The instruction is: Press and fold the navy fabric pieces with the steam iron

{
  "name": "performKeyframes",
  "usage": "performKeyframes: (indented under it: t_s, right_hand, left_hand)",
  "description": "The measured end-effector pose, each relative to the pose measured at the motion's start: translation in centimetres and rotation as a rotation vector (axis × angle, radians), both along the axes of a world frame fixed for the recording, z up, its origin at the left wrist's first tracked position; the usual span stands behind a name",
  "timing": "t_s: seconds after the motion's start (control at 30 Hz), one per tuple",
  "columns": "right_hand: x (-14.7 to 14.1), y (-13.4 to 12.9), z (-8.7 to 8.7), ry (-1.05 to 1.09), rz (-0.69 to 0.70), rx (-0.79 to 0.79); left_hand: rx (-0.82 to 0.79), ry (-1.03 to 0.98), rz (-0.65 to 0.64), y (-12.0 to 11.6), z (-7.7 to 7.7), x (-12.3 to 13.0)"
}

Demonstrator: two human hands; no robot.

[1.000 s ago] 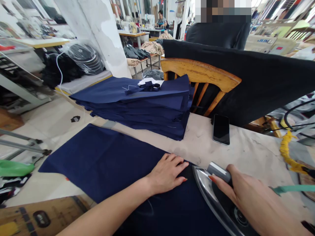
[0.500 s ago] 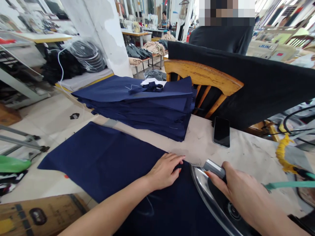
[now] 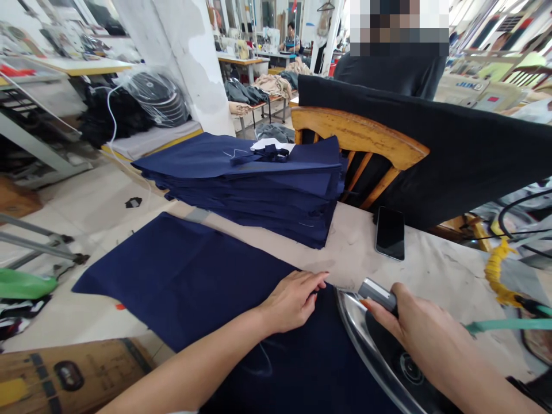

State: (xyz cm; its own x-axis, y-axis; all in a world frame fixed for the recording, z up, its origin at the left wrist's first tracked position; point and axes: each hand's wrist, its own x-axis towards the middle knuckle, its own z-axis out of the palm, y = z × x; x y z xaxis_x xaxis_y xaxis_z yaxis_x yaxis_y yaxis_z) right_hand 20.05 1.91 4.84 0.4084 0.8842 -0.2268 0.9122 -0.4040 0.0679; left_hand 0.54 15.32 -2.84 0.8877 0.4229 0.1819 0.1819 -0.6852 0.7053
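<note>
A flat piece of navy fabric (image 3: 185, 276) lies across the near table. My left hand (image 3: 291, 302) rests at its far edge, touching the cloth. Its fingers are loosely bent, the forefinger reaches past the edge, and the thumb is apart from it; no cloth shows between them. Closed round the grey handle of an iron (image 3: 366, 345) is my right hand (image 3: 425, 328). The iron's shiny metal rim sits against the right part of the fabric, its tip near the far edge. My right hand and wrist hide part of the iron's body.
Beyond the fabric lies a thick stack of navy pieces (image 3: 241, 195), with loose dark strips on top. A phone (image 3: 390, 233) lies near a wooden chair (image 3: 362, 132), where a person in black sits. A teal hose (image 3: 509, 325) runs at right. A cardboard box (image 3: 99, 368) stands lower left.
The view has shifted slightly. My left hand's fingers have drawn a little closer together and its forefinger points further right. The iron stays at about the same spot on the fabric.
</note>
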Motion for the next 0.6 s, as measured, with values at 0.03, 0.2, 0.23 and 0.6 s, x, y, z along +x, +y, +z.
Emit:
performKeyframes:
  t_s: [0.03, 0.2, 0.23, 0.6]
  right_hand:
    - [-0.1, -0.1, 0.0, 0.017, 0.017, 0.007]
    - [-1.4, 0.1, 0.1, 0.085, 0.201, 0.006]
    - [-1.8, 0.2, 0.2, 0.062, 0.22, 0.002]
    - [2.3, -7.2, 0.2, 0.187, 0.023, -0.172]
  left_hand:
    - [0.009, 0.011, -0.006, 0.0, 0.2, 0.0]
    - [0.083, 0.111, -0.106, -0.1, 1.1, 0.2]
    - [0.111, 0.147, -0.13, -0.1, 1.2, 0.3]
    - [0.206, 0.246, -0.127, -0.3, 0.8, 0.6]
